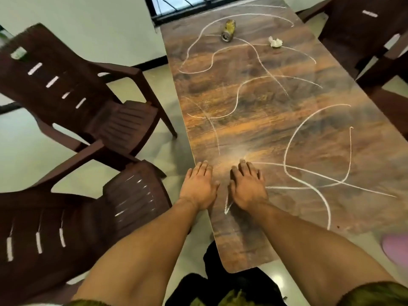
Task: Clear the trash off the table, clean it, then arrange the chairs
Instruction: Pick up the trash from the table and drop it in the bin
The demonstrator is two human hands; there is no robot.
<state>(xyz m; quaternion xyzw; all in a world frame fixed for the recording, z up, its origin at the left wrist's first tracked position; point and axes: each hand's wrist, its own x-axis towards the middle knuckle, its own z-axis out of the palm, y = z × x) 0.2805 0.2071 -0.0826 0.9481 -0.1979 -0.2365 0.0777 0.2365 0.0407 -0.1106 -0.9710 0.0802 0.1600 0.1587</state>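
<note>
- Left hand [198, 186] and right hand [247, 186] lie flat on tabletop [254, 120], fingers [204, 167] straight, gripping nothing.
- Crushed can [228, 30], tissue [275, 42], chalk scribbles [350, 151] beyond.
- Brown chairs [66, 89] crowd left.

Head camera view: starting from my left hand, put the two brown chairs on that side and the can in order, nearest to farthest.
1. The near chair, right beside the left hand, on its left.
2. The far chair, farther up the same side.
3. The can, lying on its side at the far end of the table.
</note>
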